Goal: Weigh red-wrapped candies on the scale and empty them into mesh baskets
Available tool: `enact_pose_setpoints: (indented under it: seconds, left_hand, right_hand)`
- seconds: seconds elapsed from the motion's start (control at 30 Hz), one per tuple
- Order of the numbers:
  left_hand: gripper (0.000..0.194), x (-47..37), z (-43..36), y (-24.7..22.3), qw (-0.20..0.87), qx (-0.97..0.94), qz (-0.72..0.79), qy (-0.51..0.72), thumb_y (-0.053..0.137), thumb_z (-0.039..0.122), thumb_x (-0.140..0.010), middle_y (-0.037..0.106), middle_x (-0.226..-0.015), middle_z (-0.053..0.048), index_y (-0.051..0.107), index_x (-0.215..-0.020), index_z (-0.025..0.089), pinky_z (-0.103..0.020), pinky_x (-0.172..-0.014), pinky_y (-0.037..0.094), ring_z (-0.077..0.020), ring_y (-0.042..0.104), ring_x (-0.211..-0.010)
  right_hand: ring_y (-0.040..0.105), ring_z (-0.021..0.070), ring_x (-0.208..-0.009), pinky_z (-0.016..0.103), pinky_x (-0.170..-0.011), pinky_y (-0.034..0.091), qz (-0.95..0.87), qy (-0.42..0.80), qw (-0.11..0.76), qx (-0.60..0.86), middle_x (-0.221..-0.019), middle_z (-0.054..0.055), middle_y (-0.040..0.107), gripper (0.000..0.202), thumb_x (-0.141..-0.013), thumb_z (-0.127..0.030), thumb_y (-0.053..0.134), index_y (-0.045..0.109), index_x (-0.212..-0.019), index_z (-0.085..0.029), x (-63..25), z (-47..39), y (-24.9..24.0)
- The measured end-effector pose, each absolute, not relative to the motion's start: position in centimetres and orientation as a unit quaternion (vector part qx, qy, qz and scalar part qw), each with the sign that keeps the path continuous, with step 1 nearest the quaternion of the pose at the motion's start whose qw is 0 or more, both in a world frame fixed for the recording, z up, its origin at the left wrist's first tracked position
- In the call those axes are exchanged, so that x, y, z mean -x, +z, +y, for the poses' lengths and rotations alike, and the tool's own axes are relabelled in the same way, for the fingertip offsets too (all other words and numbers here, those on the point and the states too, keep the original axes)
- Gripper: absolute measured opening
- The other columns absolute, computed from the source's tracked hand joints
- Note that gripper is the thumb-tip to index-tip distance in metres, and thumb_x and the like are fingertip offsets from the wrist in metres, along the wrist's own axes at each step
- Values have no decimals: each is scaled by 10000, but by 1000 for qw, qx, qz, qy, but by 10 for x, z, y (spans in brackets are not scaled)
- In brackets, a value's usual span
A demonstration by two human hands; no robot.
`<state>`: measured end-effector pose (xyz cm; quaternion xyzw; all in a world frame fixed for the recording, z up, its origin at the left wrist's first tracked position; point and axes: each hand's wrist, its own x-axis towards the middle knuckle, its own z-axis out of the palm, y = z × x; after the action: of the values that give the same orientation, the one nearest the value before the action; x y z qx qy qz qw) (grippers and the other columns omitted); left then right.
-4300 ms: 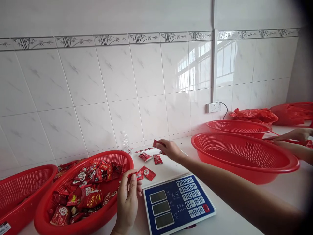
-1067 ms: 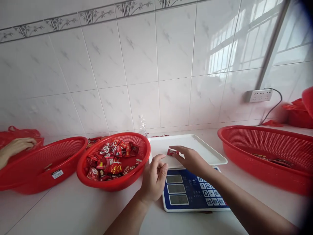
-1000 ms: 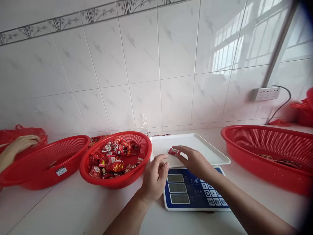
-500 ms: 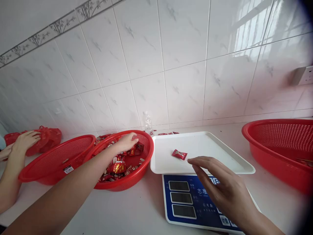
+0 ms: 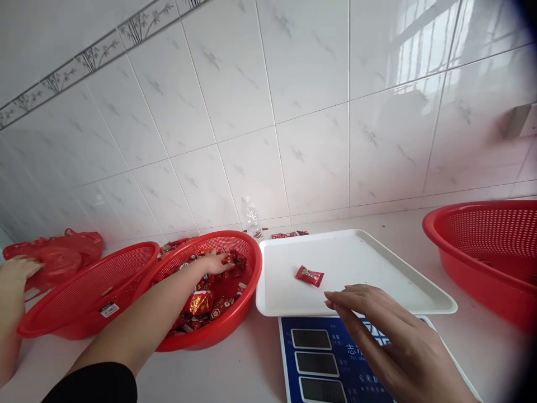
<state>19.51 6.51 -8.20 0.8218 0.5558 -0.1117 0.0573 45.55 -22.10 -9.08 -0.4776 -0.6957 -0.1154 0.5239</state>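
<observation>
Candy (image 5: 309, 276) lying on white tray (image 5: 352, 260), right hand (image 5: 398, 341) held over scale (image 5: 347, 364) nearby, thumb and fingers slightly apart, left hand (image 5: 216, 263) down among sweets (image 5: 200, 302) in red basket (image 5: 253, 288), its grip unclear, bottle (image 5: 251, 218) near wall (image 5: 310, 162).

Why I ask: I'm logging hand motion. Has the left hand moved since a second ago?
Yes: the left hand moved leftward from beside the scale into the basket of packets.
</observation>
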Motion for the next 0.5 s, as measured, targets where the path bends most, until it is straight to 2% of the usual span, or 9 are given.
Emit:
enact_pose_setpoints:
  seconds: [0.13, 0.17, 0.23, 0.33, 0.43, 0.5]
  left_hand:
    - [906, -203, 36, -73, 111, -833, 520, -153, 547, 748, -594, 182, -1500, -131, 408, -1347, 263, -472, -973, 338, -408, 328, -1276]
    - [871, -205, 27, -69, 139, -846, 489, -162, 582, 704, -603, 216, -1494, -108, 418, -1339, 269, -435, -981, 344, -378, 344, -1275]
    - [760, -206, 9, -60, 192, -867, 425, -175, 638, 580, -629, 379, -1421, -78, 466, -1300, 268, -378, -967, 367, -325, 417, -1232]
    - [540, -204, -10, -50, 211, -875, 400, -169, 672, 387, -631, 612, -1171, -39, 585, -1148, 255, -325, -857, 430, -278, 562, -1048]
    - [297, -198, -18, -47, 198, -875, 422, -131, 641, 317, -649, 669, -947, -17, 643, -932, 224, -287, -736, 449, -240, 605, -872]
    - [217, -194, -19, -46, 214, -878, 420, -86, 600, 331, -695, 658, -877, -5, 621, -875, 212, -261, -697, 444, -207, 598, -821]
  right_hand:
    - [640, 192, -735, 292, -577, 520, -697, -110, 520, 481, -806, 42, 660, 171, -869, -213, 473, 573, -994, -273, -456, -220, -92]
    - [641, 194, -733, 296, -577, 520, -697, -107, 520, 483, -806, 43, 662, 171, -869, -217, 474, 575, -994, -274, -456, -221, -92]
    - [643, 197, -736, 301, -579, 523, -695, -100, 520, 486, -810, 43, 664, 170, -867, -227, 479, 579, -995, -278, -456, -222, -91]
    - [641, 191, -735, 298, -584, 528, -691, -93, 527, 486, -813, 40, 664, 170, -867, -229, 480, 580, -993, -281, -455, -223, -91]
    - [642, 193, -722, 308, -591, 529, -689, -89, 531, 486, -804, 40, 663, 167, -871, -236, 471, 582, -987, -283, -455, -224, -92]
    - [644, 200, -726, 316, -592, 526, -689, -90, 531, 485, -805, 45, 666, 169, -872, -243, 467, 582, -990, -282, -456, -225, -92]
